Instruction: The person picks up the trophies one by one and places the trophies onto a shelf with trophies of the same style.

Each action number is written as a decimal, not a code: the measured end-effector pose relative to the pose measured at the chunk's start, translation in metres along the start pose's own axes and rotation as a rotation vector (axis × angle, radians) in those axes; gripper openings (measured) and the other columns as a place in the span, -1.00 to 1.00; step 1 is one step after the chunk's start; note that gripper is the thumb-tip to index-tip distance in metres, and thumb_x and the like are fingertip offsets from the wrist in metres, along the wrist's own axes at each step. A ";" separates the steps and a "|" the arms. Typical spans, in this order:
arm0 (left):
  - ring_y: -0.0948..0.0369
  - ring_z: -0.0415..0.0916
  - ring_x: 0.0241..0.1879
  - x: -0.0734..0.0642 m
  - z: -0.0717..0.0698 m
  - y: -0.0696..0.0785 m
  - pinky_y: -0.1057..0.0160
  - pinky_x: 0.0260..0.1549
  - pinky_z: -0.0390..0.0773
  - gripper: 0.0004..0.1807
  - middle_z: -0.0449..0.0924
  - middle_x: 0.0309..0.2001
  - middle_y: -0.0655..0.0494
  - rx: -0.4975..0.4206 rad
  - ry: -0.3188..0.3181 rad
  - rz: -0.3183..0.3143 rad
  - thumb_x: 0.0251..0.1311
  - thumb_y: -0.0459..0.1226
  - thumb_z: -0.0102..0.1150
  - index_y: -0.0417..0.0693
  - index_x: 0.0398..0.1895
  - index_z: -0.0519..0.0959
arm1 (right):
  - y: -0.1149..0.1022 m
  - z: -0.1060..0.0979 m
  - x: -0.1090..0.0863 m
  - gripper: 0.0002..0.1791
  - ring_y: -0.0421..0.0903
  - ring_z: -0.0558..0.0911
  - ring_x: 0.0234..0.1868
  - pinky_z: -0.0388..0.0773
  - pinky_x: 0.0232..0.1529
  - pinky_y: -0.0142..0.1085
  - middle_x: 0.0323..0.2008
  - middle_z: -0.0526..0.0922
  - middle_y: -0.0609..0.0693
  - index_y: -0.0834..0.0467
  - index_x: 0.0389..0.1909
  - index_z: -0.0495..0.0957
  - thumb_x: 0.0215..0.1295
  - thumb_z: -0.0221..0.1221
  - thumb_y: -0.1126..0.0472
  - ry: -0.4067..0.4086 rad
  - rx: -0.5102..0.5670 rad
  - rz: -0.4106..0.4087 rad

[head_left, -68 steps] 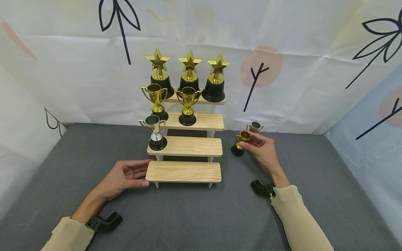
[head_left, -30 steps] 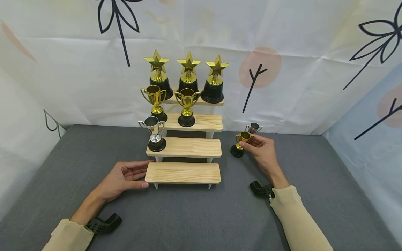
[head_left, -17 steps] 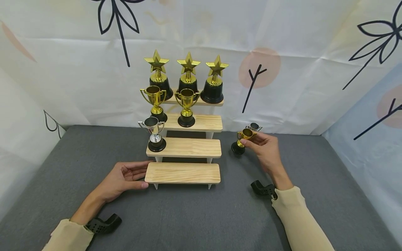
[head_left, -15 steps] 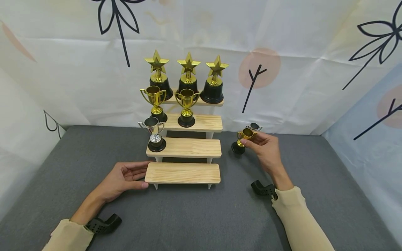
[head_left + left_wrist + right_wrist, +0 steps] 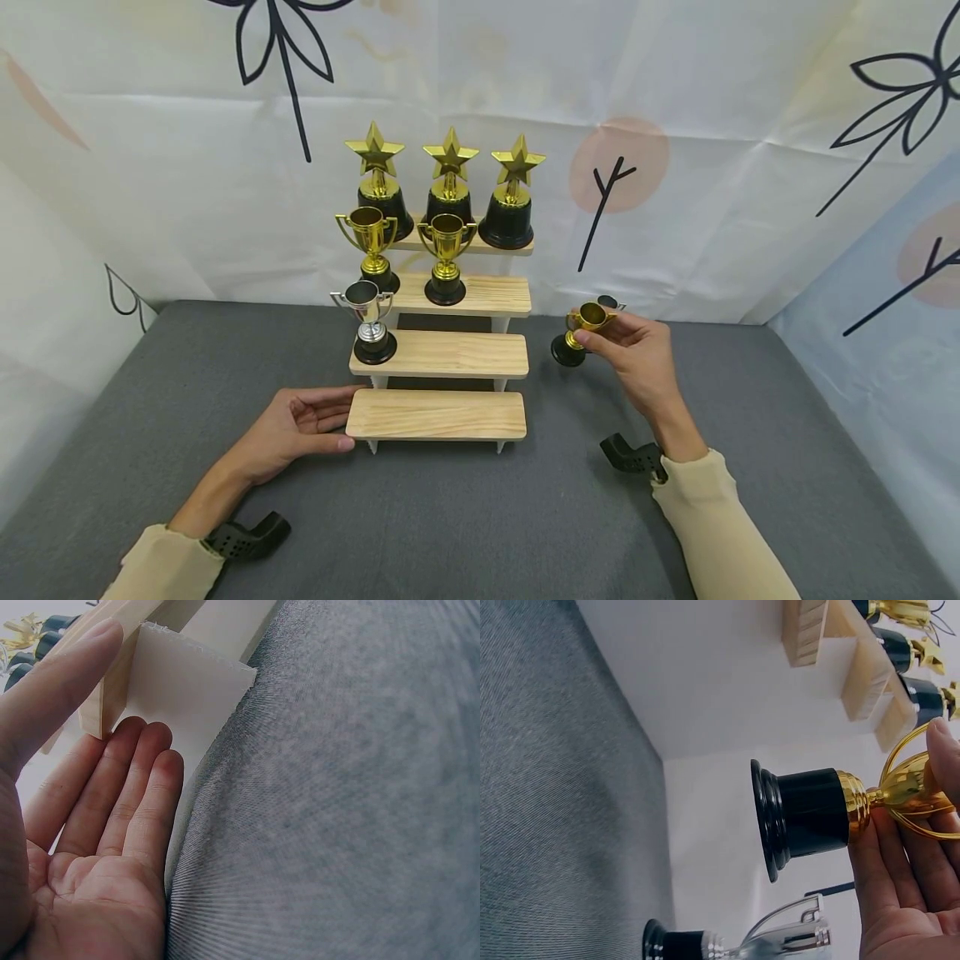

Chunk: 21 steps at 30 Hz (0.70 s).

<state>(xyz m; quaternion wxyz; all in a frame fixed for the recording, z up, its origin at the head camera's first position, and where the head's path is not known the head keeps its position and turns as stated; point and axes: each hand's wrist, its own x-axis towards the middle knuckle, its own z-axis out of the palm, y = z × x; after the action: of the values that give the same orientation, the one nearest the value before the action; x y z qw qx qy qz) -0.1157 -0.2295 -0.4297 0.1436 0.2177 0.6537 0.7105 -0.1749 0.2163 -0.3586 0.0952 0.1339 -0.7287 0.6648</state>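
Observation:
My right hand [image 5: 637, 354] holds a small gold trophy cup [image 5: 587, 318] by its bowl, thumb on the near side and fingers behind. In the right wrist view the gold cup's black base [image 5: 810, 814] shows whole, lifted off the grey tabletop. Behind the hand stands a silver trophy cup [image 5: 780, 941], mostly hidden in the head view. My left hand [image 5: 300, 425] lies at the left end of the lowest step of a wooden tiered stand [image 5: 438, 414], fingers straight. In the left wrist view its fingertips [image 5: 166, 761] are right at the stand's white side support [image 5: 180, 686].
Three gold star trophies [image 5: 450, 179] line the top step. Two gold cups [image 5: 446, 246] stand on the step below, at left and middle. A silver cup [image 5: 369, 312] occupies the third step's left end. A white printed cloth [image 5: 712, 208] hangs behind the grey table [image 5: 465, 525].
My right hand has raised the gold cup slightly from the table and now hides more of the silver cup behind it. The left hand stays at the stand.

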 end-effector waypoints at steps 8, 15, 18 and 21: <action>0.18 0.56 0.20 0.000 0.001 0.001 0.20 0.18 0.59 -0.23 0.57 0.24 0.09 -0.003 -0.002 0.003 0.07 -0.65 0.35 -0.74 0.33 0.20 | -0.011 0.002 -0.001 -0.57 -0.07 0.74 -0.04 0.77 -0.12 -0.32 -0.10 0.78 0.04 0.51 0.09 0.59 0.19 0.37 0.53 -0.004 0.054 -0.025; 0.18 0.56 0.20 0.001 0.000 0.000 0.20 0.18 0.59 -0.23 0.57 0.25 0.08 -0.004 -0.005 0.006 0.07 -0.65 0.35 -0.74 0.33 0.19 | -0.021 0.004 -0.003 -0.61 -0.05 0.74 -0.01 0.76 -0.07 -0.31 -0.08 0.77 0.05 0.50 0.07 0.61 0.19 0.34 0.57 -0.008 0.073 -0.054; 0.18 0.56 0.21 0.000 0.000 0.000 0.19 0.18 0.59 -0.23 0.57 0.24 0.09 -0.012 -0.009 0.007 0.07 -0.65 0.34 -0.74 0.33 0.19 | -0.024 0.005 -0.004 -0.60 -0.05 0.73 0.01 0.76 -0.05 -0.29 -0.07 0.77 0.05 0.51 0.07 0.60 0.17 0.34 0.59 -0.010 0.080 -0.055; 0.18 0.56 0.20 0.000 0.000 0.000 0.19 0.18 0.59 -0.23 0.57 0.24 0.10 -0.016 -0.012 0.011 0.07 -0.66 0.34 -0.74 0.33 0.19 | -0.027 0.005 -0.005 -0.60 -0.04 0.73 0.02 0.75 -0.03 -0.27 -0.07 0.77 0.05 0.52 0.07 0.59 0.17 0.33 0.60 -0.014 0.079 -0.061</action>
<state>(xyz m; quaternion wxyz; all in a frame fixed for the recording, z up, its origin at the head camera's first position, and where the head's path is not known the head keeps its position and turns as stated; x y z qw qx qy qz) -0.1157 -0.2290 -0.4297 0.1452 0.2242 0.6458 0.7152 -0.1615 0.2090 -0.3348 0.1050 0.1642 -0.6982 0.6889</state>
